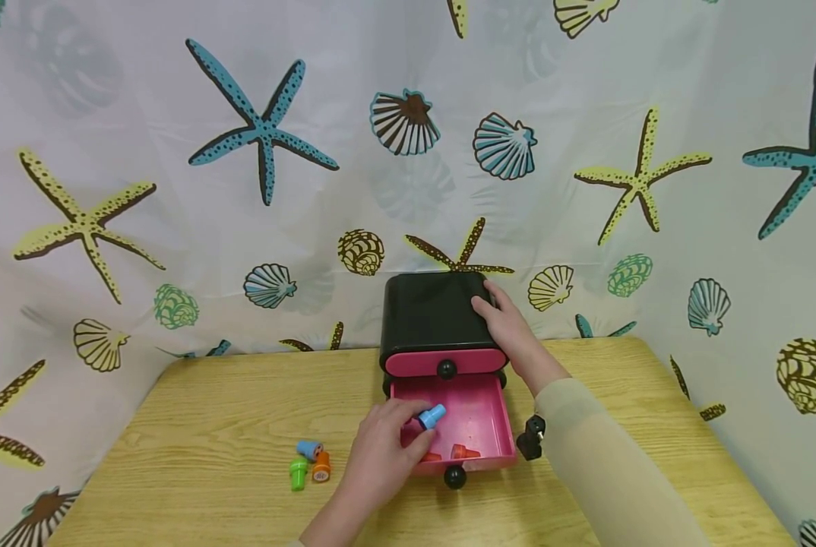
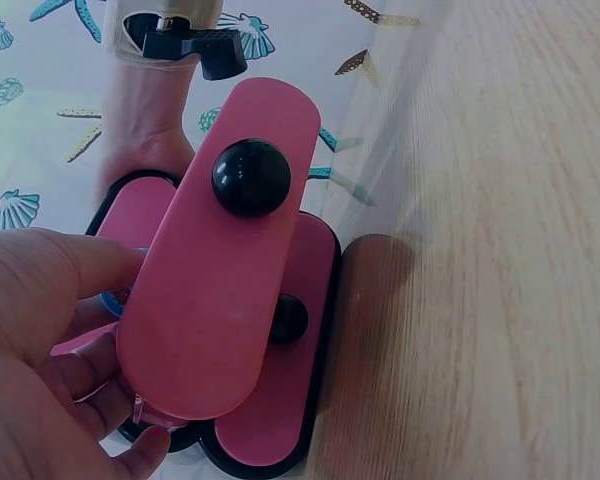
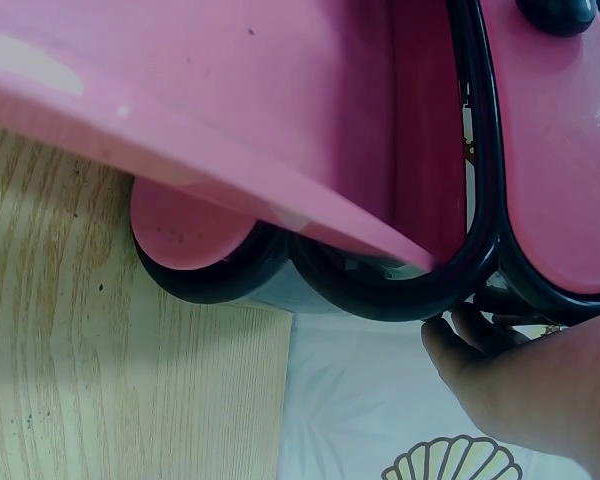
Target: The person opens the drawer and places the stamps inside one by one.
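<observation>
My left hand point(image 1: 384, 452) pinches a small blue stamp point(image 1: 432, 415) between thumb and fingers, over the pulled-out pink drawer point(image 1: 479, 425). In the left wrist view only a sliver of this stamp shows behind the drawer front point(image 2: 205, 300). Two red-orange stamps point(image 1: 464, 452) lie on the drawer floor near its front; the left hand partly covers one. The drawer belongs to a black cabinet point(image 1: 435, 308) with round black knobs. My right hand point(image 1: 507, 323) rests against the cabinet's upper right side, its thumb on the top; some fingers are hidden behind it.
Left of the drawer, a blue stamp point(image 1: 308, 450), a green stamp point(image 1: 298, 473) and an orange stamp point(image 1: 321, 467) lie together on the wooden table point(image 1: 230, 425). Above the open drawer is a closed pink one point(image 1: 415, 363). A sea-patterned curtain point(image 1: 340, 197) hangs behind.
</observation>
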The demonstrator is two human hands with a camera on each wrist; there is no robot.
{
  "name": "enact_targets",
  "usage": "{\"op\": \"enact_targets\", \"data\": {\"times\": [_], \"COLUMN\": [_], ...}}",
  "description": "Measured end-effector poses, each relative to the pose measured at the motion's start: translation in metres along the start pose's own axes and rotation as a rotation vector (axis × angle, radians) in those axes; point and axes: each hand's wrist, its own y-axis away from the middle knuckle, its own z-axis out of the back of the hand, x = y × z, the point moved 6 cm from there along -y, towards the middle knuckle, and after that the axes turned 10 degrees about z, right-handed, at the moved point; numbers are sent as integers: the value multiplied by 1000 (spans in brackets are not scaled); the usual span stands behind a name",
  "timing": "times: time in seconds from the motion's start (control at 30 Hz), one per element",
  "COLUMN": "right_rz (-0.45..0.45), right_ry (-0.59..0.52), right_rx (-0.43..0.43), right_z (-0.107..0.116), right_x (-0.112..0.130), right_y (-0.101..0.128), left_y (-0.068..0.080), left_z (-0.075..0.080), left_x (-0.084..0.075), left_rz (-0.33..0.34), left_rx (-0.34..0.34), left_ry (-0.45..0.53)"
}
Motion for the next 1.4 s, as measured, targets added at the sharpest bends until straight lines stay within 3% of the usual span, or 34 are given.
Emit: {"op": "enact_targets", "data": {"times": [0.8,1.2,1.4], "right_rz": [-3,-2,-3], "right_ry": [-3,-8,-3], "right_rx": [4,7,5], "right_z": [-1,-1,0], "right_x": [1,1,0], "right_y": [1,1,1], "left_y": [3,11,18], "left_z": [3,8,14], "left_x": [1,-2,-6], "left_rz": [-52,-53,-53], "left_rx": [-11,-15,-53], "left_ry": [13,79,115]}}
